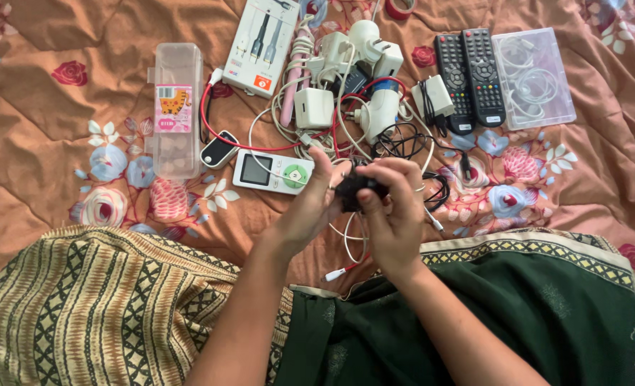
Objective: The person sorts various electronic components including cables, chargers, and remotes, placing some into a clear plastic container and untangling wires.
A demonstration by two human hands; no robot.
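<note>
Left hand (310, 207) and right hand (392, 214) both grip a small black gadget (357, 189); hold it steady, clear of the cable tangle (346, 107) at twelve o'clock.

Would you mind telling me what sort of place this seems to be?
Probably a bedroom at home: the hands work over a floral quilted bedspread strewn with household electronics, such as two black remote controls and white chargers in tangled cables.

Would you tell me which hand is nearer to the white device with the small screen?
Left. The left hand sits just right of the white device; the right hand lies farther right, beyond it.
</note>
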